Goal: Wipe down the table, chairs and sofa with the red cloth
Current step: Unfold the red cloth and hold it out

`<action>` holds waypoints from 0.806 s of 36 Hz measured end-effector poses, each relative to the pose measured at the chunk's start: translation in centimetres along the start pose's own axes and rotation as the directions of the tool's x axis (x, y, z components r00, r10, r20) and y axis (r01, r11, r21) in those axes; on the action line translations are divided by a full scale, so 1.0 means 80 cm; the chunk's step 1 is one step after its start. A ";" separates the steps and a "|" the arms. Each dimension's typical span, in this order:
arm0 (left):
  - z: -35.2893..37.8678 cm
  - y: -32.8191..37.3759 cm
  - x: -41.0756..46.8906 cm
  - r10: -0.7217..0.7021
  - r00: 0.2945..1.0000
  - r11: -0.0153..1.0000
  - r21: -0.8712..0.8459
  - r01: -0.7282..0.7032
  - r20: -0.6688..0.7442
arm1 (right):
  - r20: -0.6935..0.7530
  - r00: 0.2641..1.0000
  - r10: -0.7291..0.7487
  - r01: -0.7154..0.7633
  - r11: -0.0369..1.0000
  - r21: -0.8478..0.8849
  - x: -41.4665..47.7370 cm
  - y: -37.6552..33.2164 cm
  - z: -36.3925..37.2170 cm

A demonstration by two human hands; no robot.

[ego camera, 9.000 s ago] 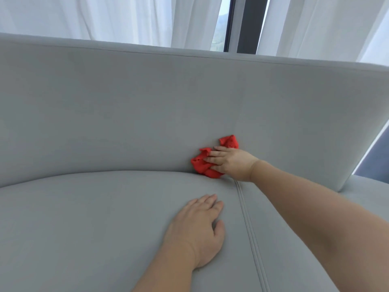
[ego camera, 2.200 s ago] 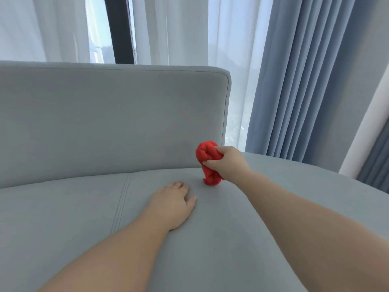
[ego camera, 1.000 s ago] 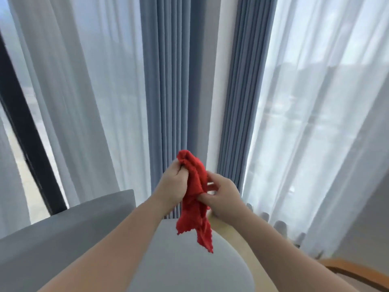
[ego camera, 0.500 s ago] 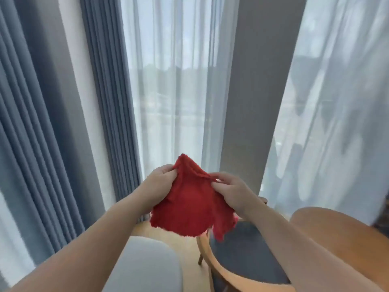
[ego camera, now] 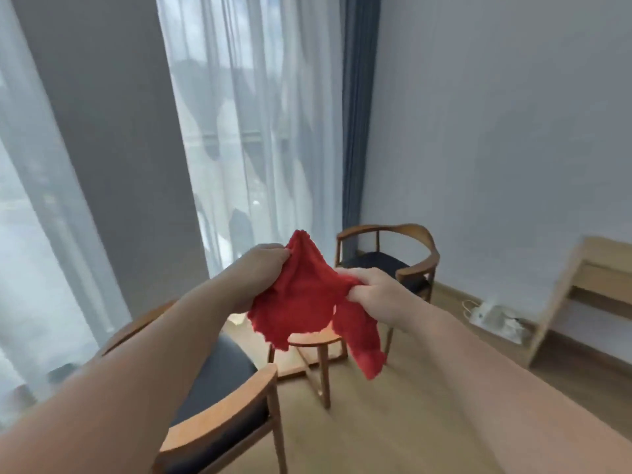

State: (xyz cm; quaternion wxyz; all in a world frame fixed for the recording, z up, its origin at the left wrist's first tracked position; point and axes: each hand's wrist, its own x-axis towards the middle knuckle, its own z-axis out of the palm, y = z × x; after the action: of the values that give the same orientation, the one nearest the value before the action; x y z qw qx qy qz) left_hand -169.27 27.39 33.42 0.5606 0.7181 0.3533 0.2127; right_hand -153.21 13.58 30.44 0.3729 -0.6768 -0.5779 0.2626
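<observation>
Fingers (ego camera: 277,256) of the left hand (ego camera: 256,271) and the right hand (ego camera: 374,292) pinch the red cloth (ego camera: 301,302), spread in mid-air at frame centre. Below it stands the small table (ego camera: 313,339); the near chair (ego camera: 219,422), lower left, is closer to the left hand.

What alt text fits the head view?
The left hand and right hand hold a red cloth spread between them in mid-air, each gripping an upper edge. Behind it stand a small wooden table, a near armchair and a far armchair, beside sheer curtains.
</observation>
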 end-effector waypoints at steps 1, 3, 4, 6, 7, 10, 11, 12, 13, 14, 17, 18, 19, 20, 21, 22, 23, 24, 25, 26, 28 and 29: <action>0.035 0.011 0.010 0.015 0.999 1.000 0.017 -0.015 0.031 | 0.018 0.999 0.046 -0.047 0.996 0.072 -0.022 0.017 -0.026; 0.102 0.031 0.026 0.052 0.995 0.996 0.071 -0.058 0.088 | 0.053 0.990 0.128 -0.136 0.975 0.175 -0.066 0.052 -0.076; 0.134 0.041 0.033 0.072 0.991 0.992 0.094 -0.083 0.116 | 0.044 0.987 0.155 -0.161 0.959 0.234 -0.086 0.073 -0.100; 0.193 0.060 0.045 0.098 0.981 0.985 0.125 -0.119 0.168 | -0.056 0.972 0.230 -0.181 0.875 0.449 -0.123 0.112 -0.143; 0.221 0.067 0.051 0.098 0.975 0.983 0.135 -0.126 0.198 | -0.126 0.954 0.274 -0.156 0.806 0.571 -0.142 0.128 -0.163; 0.299 0.087 0.064 0.051 0.941 0.978 0.176 -0.116 0.336 | -0.240 0.904 0.355 -0.048 0.640 0.767 -0.195 0.169 -0.220; 0.323 0.094 0.066 0.039 0.921 0.971 0.202 -0.126 0.388 | -0.237 0.909 0.344 -0.038 0.634 0.772 -0.212 0.178 -0.238; 0.347 0.102 0.069 0.033 0.900 0.965 0.219 -0.141 0.435 | -0.222 0.920 0.323 -0.046 0.652 0.757 -0.227 0.185 -0.257; 0.371 0.109 0.073 0.037 0.880 0.963 0.217 -0.157 0.473 | -0.200 0.929 0.312 -0.070 0.679 0.731 -0.240 0.190 -0.273; 0.393 0.116 0.077 0.046 0.861 0.963 0.206 -0.172 0.506 | -0.173 0.929 0.328 -0.114 0.695 0.710 -0.252 0.195 -0.287; 0.460 0.133 0.088 0.053 0.793 0.934 0.250 -0.254 0.607 | -0.179 0.887 0.426 -0.220 0.729 0.648 -0.272 0.218 -0.323; 0.482 0.139 0.093 0.057 0.766 0.921 0.263 -0.288 0.640 | -0.174 0.874 0.453 -0.261 0.741 0.619 -0.275 0.226 -0.332; 0.501 0.144 0.100 0.067 0.744 0.909 0.267 -0.321 0.665 | -0.160 0.861 0.482 -0.308 0.746 0.590 -0.277 0.232 -0.339; 0.519 0.149 0.108 0.084 0.724 0.896 0.266 -0.355 0.685 | -0.158 0.846 0.510 -0.341 0.745 0.573 -0.278 0.238 -0.346; 0.537 0.153 0.118 0.102 0.706 0.886 0.258 -0.385 0.701 | -0.179 0.828 0.531 -0.348 0.738 0.579 -0.279 0.246 -0.354; 0.554 0.156 0.130 0.120 0.693 0.880 0.247 -0.405 0.711 | -0.221 0.806 0.549 -0.329 0.726 0.603 -0.278 0.254 -0.363; 0.571 0.157 0.143 0.139 0.690 0.877 0.234 -0.419 0.710 | -0.271 0.788 0.554 -0.282 0.715 0.640 -0.277 0.261 -0.374; 0.587 0.158 0.159 0.162 0.698 0.876 0.223 -0.427 0.697 | -0.313 0.774 0.550 -0.224 0.701 0.677 -0.275 0.268 -0.386; 0.604 0.157 0.175 0.189 0.710 0.875 0.211 -0.435 0.679 | -0.343 0.768 0.541 -0.166 0.685 0.709 -0.271 0.275 -0.399; 0.620 0.155 0.192 0.219 0.717 0.873 0.195 -0.446 0.661 | -0.362 0.760 0.540 -0.124 0.668 0.734 -0.267 0.282 -0.412; 0.652 0.150 0.226 0.248 0.721 0.880 0.162 -0.447 0.647 | -0.399 0.729 0.557 -0.073 0.642 0.763 -0.255 0.299 -0.440; 0.669 0.147 0.244 0.244 0.717 0.895 0.134 -0.426 0.653 | -0.422 0.707 0.568 -0.048 0.634 0.772 -0.247 0.309 -0.454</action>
State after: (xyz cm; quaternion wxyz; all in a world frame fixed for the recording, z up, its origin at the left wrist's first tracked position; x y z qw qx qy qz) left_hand -115.71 5.48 27.83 0.4911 0.8702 0.0379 0.0124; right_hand -113.98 -14.41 30.17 0.7205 -0.6179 -0.1339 0.2848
